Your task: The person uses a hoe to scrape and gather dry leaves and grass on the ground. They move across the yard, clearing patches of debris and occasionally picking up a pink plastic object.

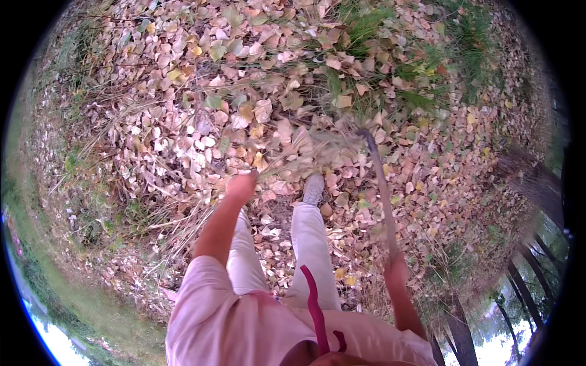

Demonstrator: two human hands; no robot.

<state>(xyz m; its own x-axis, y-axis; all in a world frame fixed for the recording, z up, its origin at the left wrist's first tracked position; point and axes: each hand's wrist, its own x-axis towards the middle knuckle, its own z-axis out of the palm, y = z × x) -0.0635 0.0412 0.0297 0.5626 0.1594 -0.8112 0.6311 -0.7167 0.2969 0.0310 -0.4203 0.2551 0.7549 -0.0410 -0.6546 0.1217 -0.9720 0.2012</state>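
Note:
My left hand (243, 186) is closed in a fist in front of my left leg. Thin dry grass stalks (282, 160) run from it toward the upper right, smeared by motion. Off to the right, my right hand (395, 269) grips the lower end of a sickle (383, 189) with a long wooden handle. The sickle points away from me, and its dark, bent head lies past the far ends of the stalks. Its blade is too blurred to make out clearly. Whether it touches the stalks I cannot tell.
Fallen leaves (183, 122) cover the ground. Green grass tufts (366, 30) grow at the far side, and flattened dry stalks (189, 229) lie left of my legs. My right shoe (314, 189) stands between my hands. Tree trunks (534, 183) rise at the right. A red strap (314, 305) hangs before my shirt.

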